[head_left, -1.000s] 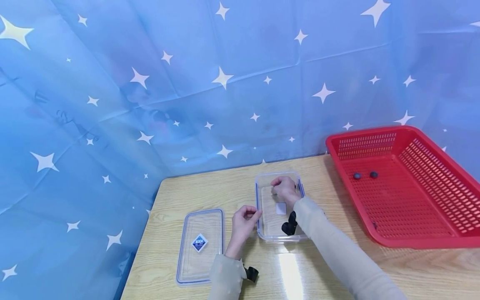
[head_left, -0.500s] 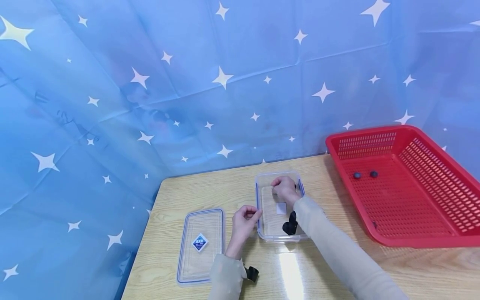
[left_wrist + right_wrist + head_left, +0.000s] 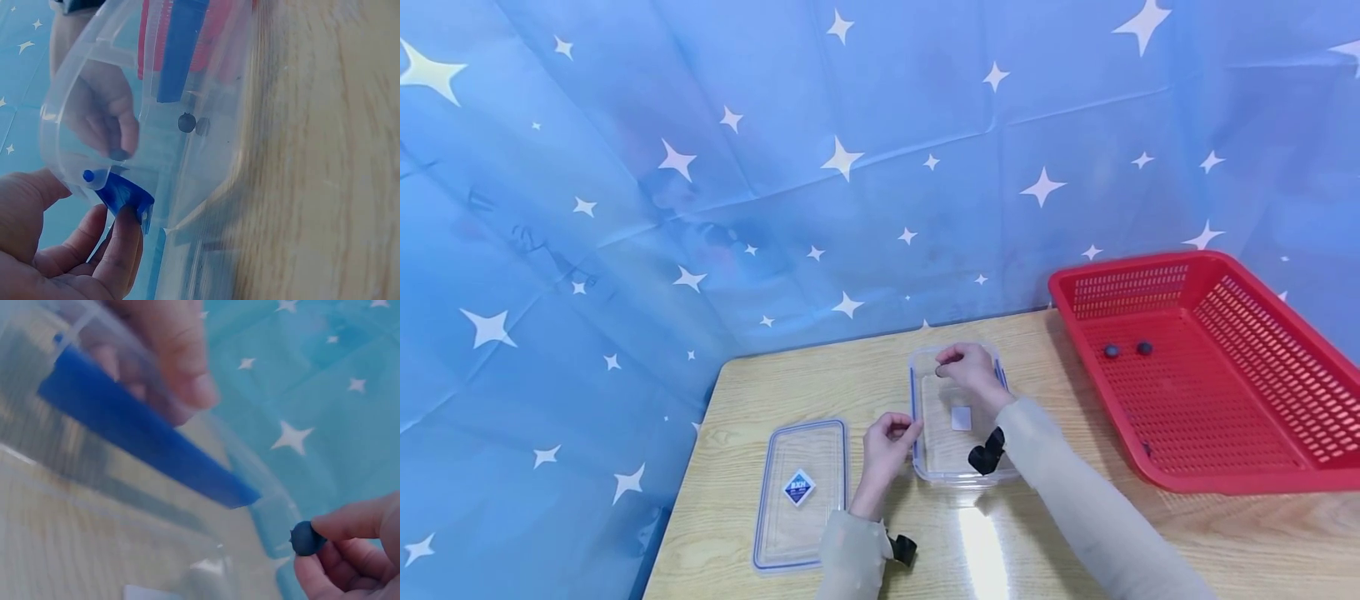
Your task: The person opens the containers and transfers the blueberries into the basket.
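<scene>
My right hand (image 3: 972, 367) pinches a blueberry (image 3: 306, 538) between thumb and fingertips, over the far part of a clear plastic food container (image 3: 940, 467) with blue clips. My left hand (image 3: 887, 446) grips the container's left side, thumb over the rim and fingers at a blue clip (image 3: 125, 195). Through the clear wall in the left wrist view, another blueberry (image 3: 187, 122) shows, apparently on the container's floor beside its reflection; in the head view it is hidden. A small white square (image 3: 961, 418) shows at the container's bottom.
A clear lid (image 3: 805, 533) with a blue seal and a diamond label lies left of the container. At right stands a red plastic basket (image 3: 1232, 417) holding two blueberries (image 3: 1145, 347) and a third dark spot near its front-left wall. A starry blue cloth (image 3: 775, 167) hangs behind.
My right hand has risen a little and shifted slightly left, and the blueberry now shows at its fingertips. The left hand keeps its hold on the container.
</scene>
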Tool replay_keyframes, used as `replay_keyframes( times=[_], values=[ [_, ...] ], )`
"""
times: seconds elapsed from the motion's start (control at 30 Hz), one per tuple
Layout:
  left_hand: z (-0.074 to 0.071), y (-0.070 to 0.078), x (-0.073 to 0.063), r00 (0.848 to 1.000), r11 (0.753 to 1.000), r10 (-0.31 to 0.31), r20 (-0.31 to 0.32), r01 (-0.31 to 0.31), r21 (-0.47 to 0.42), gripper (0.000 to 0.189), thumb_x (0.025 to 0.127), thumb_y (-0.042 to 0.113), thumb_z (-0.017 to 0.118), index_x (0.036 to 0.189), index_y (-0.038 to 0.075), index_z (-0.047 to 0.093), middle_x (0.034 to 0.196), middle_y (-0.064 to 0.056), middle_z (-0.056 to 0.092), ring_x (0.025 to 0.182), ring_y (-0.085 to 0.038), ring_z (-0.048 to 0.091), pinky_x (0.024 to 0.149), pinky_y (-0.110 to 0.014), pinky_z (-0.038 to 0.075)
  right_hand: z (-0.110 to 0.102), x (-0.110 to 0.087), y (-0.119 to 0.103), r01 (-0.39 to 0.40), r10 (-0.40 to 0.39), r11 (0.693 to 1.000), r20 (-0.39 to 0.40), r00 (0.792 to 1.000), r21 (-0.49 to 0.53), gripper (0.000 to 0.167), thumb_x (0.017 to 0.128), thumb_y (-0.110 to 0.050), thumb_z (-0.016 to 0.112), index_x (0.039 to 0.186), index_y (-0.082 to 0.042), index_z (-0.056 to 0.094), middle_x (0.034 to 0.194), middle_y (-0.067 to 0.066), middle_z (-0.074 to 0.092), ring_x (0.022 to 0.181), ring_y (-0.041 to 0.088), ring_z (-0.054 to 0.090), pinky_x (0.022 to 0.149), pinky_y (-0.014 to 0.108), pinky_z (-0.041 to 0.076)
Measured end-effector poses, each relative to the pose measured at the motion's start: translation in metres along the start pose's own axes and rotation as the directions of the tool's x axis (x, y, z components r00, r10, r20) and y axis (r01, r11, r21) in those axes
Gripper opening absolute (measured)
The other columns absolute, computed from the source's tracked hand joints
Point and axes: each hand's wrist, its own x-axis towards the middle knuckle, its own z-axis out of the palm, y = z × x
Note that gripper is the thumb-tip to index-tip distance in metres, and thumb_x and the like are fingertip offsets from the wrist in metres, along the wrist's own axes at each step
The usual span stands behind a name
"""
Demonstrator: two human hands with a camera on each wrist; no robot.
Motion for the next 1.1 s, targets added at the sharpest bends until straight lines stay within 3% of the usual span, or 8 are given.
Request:
replay_keyframes(
  times=[0.27,0.53,0.9,1.1],
  values=[
    [0.004,-0.031,0.011,1.0,1.0,-0.009,-0.01,0.009,-0.001,0.014,0.082,0.006,0.07,0.086,-0.005,0.062,0.079,-0.005,0.062,0.071,-0.01,0.055,0.06,-0.015,0.047,-0.019,-0.01,-0.011,0.074,-0.07,0.994,-0.052,0.996,0.083,0.021,0.082,-0.001,0.067,0.101,0.005,0.064,0.096,0.015,0.065,0.089,0.025,0.058,0.077,0.031,0.047],
    [0.004,-0.034,0.012,1.0,1.0,0.009,-0.009,-0.01,-0.008,0.016,0.081,0.008,0.071,0.085,-0.004,0.062,0.077,-0.004,0.061,0.07,-0.01,0.055,0.06,-0.017,0.048,-0.032,-0.027,-0.02,0.123,-0.105,0.972,-0.098,0.99,0.198,0.022,0.082,-0.001,0.067,0.103,0.006,0.064,0.092,0.01,0.064,0.081,0.013,0.056,0.071,0.022,0.045],
    [0.004,-0.032,0.011,1.0,1.0,0.009,-0.014,-0.009,-0.007,0.015,0.081,0.008,0.071,0.085,-0.004,0.063,0.077,-0.004,0.061,0.069,-0.009,0.054,0.06,-0.016,0.046,-0.065,-0.059,-0.03,0.245,-0.203,0.942,-0.19,0.961,0.229,0.026,0.086,-0.004,0.065,0.107,0.01,0.06,0.096,0.011,0.063,0.079,0.002,0.056,0.072,0.014,0.047],
    [0.005,-0.033,0.01,1.0,1.0,0.022,-0.021,-0.022,-0.011,0.015,0.081,0.007,0.071,0.085,-0.005,0.063,0.078,-0.006,0.062,0.069,-0.009,0.054,0.06,-0.016,0.046,-0.082,-0.077,-0.03,0.319,-0.248,0.909,-0.268,0.931,0.267,0.028,0.086,-0.003,0.065,0.108,0.013,0.058,0.088,-0.007,0.062,0.08,0.002,0.057,0.072,0.013,0.049]
  ],
)
